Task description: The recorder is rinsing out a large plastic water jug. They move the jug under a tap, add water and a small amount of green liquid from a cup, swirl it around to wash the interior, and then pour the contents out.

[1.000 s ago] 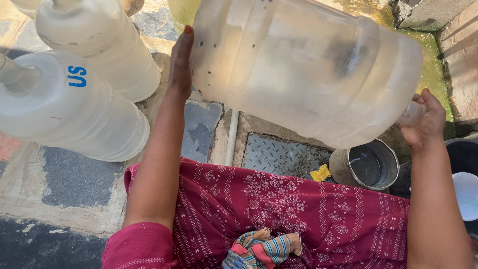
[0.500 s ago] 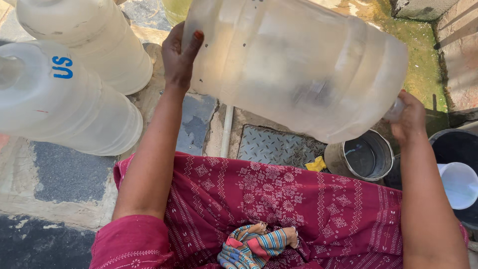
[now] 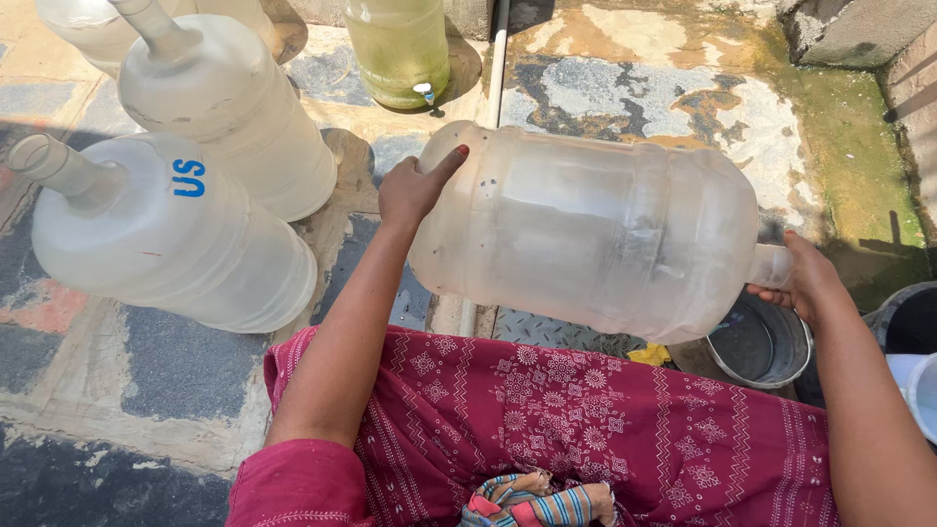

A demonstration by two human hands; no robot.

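I hold a large cloudy plastic water jug (image 3: 586, 229) sideways over my lap. My left hand (image 3: 415, 185) presses flat against its base at the left end. My right hand (image 3: 802, 278) grips its neck at the right end, above a small grey metal bucket (image 3: 759, 344). A little water lies inside the jug. My red patterned garment (image 3: 547, 429) fills the bottom of the view.
Two more big translucent jugs (image 3: 166, 244) (image 3: 224, 107) stand upright on the paved ground at left. A yellowish dispenser jar (image 3: 398, 49) with a tap stands behind, beside a white pipe (image 3: 498, 59). A yellow scrap (image 3: 649, 355) lies near the bucket. Dark containers (image 3: 913, 322) sit at the right edge.
The jug has moved down and away from the camera, lying more level now. Both hands kept their hold on its ends. The view has tilted, showing more ground behind.
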